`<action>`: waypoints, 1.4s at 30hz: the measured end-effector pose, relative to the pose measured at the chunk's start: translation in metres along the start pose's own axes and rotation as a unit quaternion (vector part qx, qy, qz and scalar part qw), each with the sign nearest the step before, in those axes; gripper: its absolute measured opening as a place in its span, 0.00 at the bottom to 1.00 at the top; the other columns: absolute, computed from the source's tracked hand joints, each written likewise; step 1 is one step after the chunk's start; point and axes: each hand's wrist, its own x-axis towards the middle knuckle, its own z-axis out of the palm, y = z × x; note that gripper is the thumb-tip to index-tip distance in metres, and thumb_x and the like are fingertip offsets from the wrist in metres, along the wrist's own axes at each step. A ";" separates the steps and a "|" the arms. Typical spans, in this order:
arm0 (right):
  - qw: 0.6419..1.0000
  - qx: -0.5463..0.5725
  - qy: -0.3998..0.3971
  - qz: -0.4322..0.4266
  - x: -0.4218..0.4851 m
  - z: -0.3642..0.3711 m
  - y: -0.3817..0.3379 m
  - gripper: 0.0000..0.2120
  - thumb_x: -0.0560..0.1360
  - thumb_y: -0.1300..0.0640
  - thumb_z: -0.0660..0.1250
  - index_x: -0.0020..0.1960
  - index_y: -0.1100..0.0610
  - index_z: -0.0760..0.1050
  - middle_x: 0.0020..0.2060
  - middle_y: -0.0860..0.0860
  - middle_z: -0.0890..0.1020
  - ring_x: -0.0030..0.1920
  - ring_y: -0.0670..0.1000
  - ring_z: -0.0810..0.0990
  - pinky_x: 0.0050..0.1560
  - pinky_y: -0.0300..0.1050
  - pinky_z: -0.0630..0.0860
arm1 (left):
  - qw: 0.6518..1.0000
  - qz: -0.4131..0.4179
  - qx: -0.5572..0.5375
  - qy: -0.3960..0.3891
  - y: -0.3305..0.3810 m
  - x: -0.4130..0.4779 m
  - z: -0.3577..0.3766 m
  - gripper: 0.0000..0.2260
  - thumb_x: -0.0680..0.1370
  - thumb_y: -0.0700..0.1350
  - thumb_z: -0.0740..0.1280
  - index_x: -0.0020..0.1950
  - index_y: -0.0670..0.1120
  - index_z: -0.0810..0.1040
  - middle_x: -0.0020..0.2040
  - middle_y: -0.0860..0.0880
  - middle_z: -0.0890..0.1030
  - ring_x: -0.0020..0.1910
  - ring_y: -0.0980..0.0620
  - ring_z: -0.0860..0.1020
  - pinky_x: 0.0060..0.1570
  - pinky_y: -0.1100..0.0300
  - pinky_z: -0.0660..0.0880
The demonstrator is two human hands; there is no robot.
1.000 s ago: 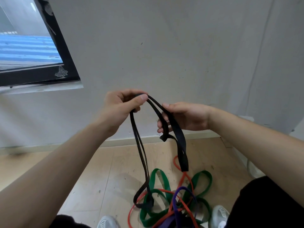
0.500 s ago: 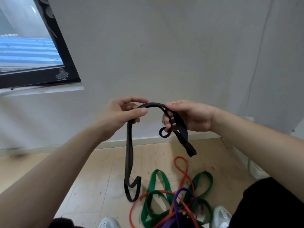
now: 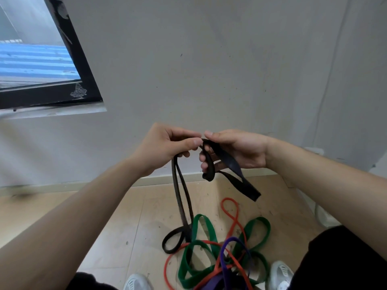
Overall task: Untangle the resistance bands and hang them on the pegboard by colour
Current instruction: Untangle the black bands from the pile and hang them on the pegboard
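my left hand (image 3: 167, 146) and right hand (image 3: 236, 150) meet in front of the grey wall (image 3: 209, 59), thumbs nearly touching, both above the tangle of bands on the floor (image 3: 129, 222). landmark: the black band (image 3: 182, 197). my left hand is closed, thumb and fingers pinching the black band at its top; from this grip two strands hang side by side down to the floor, where they end in a small loop just left of the tangle. my right hand is closed on the same band a little to the right of that pinch; a wide stretch crosses my palm, a short fold is curled in my fingers, and a flat loop sticks out down and to the right, clear of the floor. below the black band lie the other bands, overlapping: the green band (image 3: 259, 225) in several broad loops, the red band (image 3: 230, 208) thin and twisted, running under and over the green, and the purple band (image 3: 228, 248) arching across the near side. the hanging loop of the black band touches the left edge of this heap. my white shoes (image 3: 279, 273) sit at the near edge of the heap, one on each side. a dark-framed window (image 3: 83, 80) sits in the wall, far up and left of the black band. no pegboard shows in view.
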 end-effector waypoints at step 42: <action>0.977 -0.118 0.148 -0.099 0.004 -0.044 0.014 0.11 0.74 0.70 0.71 0.52 0.57 0.79 0.45 0.55 0.80 0.44 0.53 0.82 0.43 0.44 0.81 | 0.949 -0.094 -0.177 0.243 -0.006 0.004 -0.030 0.07 0.77 0.45 0.74 0.49 0.43 0.85 0.39 0.49 0.83 0.35 0.56 0.78 0.40 0.64 0.75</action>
